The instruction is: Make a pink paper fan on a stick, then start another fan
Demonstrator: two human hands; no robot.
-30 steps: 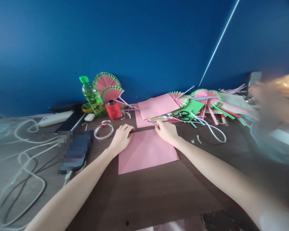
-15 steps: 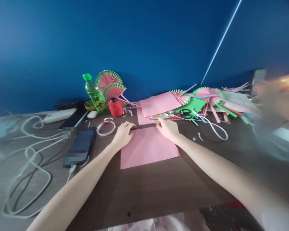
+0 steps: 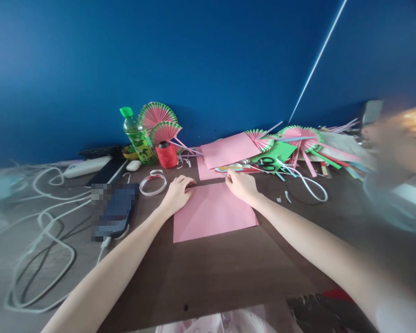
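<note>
While the left hand (image 3: 177,193) rests loose, bent fingers on the far edge of smooth paper (image 3: 213,212), the right hand (image 3: 243,187) hides whether its curled fingers pinch it.

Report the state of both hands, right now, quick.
Left hand: at the far left corner of the pink sheet, fingers bent; grip cannot be told.
Right hand: at its far right corner, fingers curled; grip cannot be told.
</note>
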